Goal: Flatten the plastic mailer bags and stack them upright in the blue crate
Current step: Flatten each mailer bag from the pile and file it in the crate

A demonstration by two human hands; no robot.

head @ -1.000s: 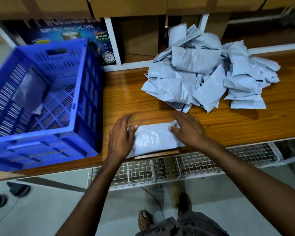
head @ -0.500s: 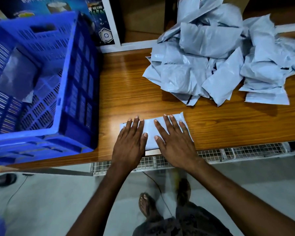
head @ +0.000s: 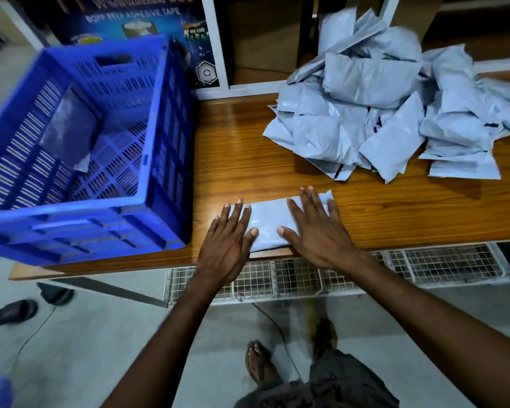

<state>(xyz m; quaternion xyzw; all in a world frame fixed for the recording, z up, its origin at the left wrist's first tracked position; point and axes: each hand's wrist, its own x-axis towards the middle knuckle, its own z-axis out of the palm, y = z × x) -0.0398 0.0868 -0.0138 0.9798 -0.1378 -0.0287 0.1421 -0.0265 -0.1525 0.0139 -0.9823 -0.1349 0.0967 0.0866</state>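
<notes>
My left hand (head: 227, 240) and right hand (head: 314, 228) lie open, palms flat on a grey plastic mailer bag (head: 270, 223) at the wooden table's (head: 239, 160) near edge. The blue slotted plastic crate (head: 147, 160) sits at ten o'clock, one bag (head: 68, 131) leaning inside; the heap of puffy grey mailers (head: 380, 113) lies at one o'clock.

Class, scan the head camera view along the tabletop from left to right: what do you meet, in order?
Blue crate → left hand → mailer being pressed flat → right hand → pile of mailers.
</notes>
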